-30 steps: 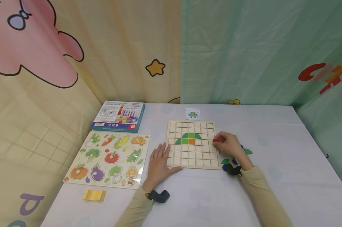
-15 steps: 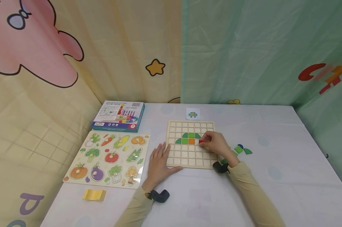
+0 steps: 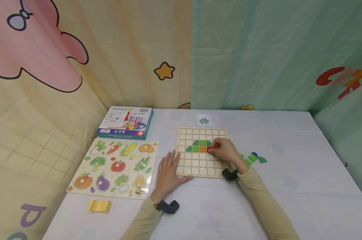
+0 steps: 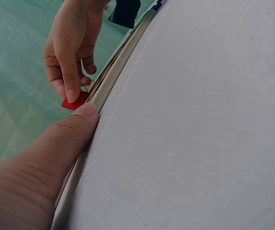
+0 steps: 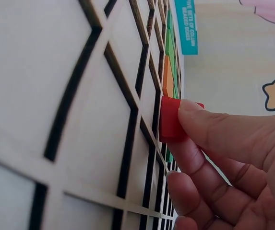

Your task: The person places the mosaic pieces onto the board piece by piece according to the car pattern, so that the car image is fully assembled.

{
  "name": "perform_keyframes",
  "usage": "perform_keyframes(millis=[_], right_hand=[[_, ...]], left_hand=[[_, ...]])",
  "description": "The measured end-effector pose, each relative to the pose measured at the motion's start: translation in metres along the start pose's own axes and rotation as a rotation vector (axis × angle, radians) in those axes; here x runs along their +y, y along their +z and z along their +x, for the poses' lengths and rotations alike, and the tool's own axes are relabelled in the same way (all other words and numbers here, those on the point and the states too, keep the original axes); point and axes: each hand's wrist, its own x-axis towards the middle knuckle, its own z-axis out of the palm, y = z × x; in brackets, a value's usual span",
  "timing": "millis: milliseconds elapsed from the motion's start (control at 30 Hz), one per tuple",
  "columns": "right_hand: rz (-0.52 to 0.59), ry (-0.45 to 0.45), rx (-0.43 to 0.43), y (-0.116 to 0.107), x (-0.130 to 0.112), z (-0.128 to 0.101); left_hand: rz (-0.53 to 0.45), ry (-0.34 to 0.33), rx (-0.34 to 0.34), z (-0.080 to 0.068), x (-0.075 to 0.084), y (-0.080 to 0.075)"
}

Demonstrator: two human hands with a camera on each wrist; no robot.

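Note:
A wooden grid board lies mid-table, with green tiles and one orange tile set in its cells. Between thumb and fingers, my right hand pinches a red tile. The red tile is at the cell just right of the orange one; whether it is fully seated cannot be told. My left hand rests on the board's left front corner, fingers straight along the left side. In the left wrist view its thumb presses the board's edge.
Loose green and blue pieces lie right of the board, partly behind the right arm. A small pattern card sits behind it. To the left are a vegetable puzzle board, a box and a yellow block.
My right hand has carried the red tile leftward from the board's right edge to the cell beside the orange tile. The left hand has stayed put.

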Motion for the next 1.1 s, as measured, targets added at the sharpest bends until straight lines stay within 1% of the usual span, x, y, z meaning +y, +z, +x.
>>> perform_keyframes(millis=[233, 433, 700, 967, 1100], right_hand=[[-0.020, 0.011, 0.003, 0.0023, 0.0012, 0.0022], [-0.061, 0.038, 0.002, 0.0031, 0.0001, 0.0026], [-0.135, 0.049, 0.034, 0.0038, -0.0033, 0.0015], [-0.150, 0.073, 0.021, 0.0045, -0.0028, 0.0005], [-0.152, 0.058, 0.018, 0.0036, -0.0018, -0.0020]], left_hand=[[0.007, 0.002, 0.002, 0.0007, -0.0003, 0.0002], [0.009, 0.004, 0.003, 0.0008, -0.0010, 0.0013], [0.018, 0.014, 0.013, 0.0005, -0.0003, 0.0010], [0.018, 0.012, 0.009, 0.0006, 0.0001, 0.0005], [0.023, 0.010, 0.005, 0.0008, 0.0002, 0.0002]])
